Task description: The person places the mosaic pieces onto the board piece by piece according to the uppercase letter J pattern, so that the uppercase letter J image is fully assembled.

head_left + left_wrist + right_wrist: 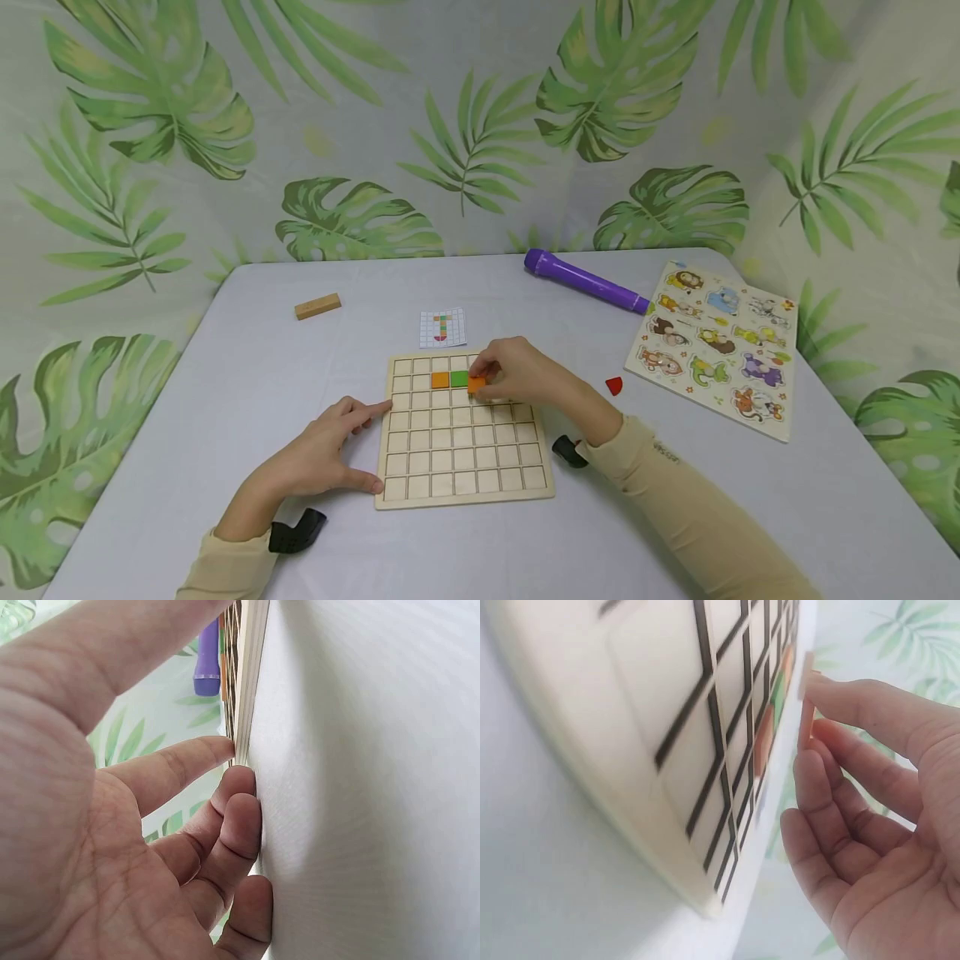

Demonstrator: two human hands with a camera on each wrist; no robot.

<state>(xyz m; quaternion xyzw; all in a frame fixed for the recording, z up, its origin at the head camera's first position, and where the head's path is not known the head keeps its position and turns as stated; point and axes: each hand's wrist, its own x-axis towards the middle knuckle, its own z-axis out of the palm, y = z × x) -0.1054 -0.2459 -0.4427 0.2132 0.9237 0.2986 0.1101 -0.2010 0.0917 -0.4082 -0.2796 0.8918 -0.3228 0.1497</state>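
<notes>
A square wooden grid board [438, 437] lies on the table. My left hand [322, 450] is at its left side, index fingertip on the edge and thumb by the lower left corner. My right hand [517, 371] is over the board's upper right part and pinches a thin orange tile [806, 729] between thumb and fingers, just off the surface. On the grid, an orange tile [440, 380] and a green tile [460, 379] sit side by side. In the right wrist view another orange tile [763, 742] lies on the board beside the green one.
Behind the board lies a small pattern card [429, 333]. A wooden block [318, 307] is at the back left. To the right are a purple microphone [588, 283], an animal puzzle board [693, 379] and a red quarter-round piece [614, 386].
</notes>
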